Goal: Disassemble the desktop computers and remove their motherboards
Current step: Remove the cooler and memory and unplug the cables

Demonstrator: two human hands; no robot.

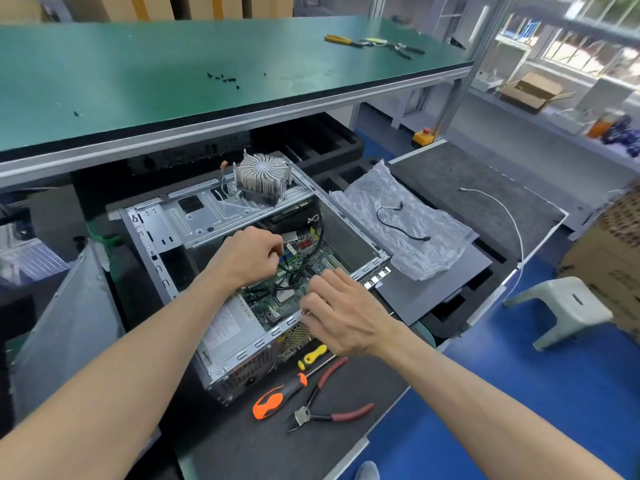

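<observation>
Now the open computer case (194,233) lies on its side on the dark foam work surface (249,441), near the middle of it, with its open side facing up. Inside the case the green motherboard (273,306) is visible, with black cables (311,251) running over it. Both hands are inside the case. The left hand (249,258) is over the far part of the board; its fingers are curled and seem to pinch one of the black cables, but the exact grip is partly hidden. The right hand (337,313) is at the near right edge of the case; its fingers are bent down toward the board, and I cannot tell if they hold something.

On the far metal frame of the case sits a round heatsink (261,178), with thin wires beside it. At the near edge of the surface, just beside the case, lie an orange-handled screwdriver (277,396), a small yellow-handled screwdriver (313,355) and red-handled cutters (329,400). To the right of the case a plastic bag (398,223) lies with a short black cable (401,223) on it. On the green shelf (138,81) above, small black screws (223,78) lie near the middle and pliers (374,45) near its far right corner.
</observation>
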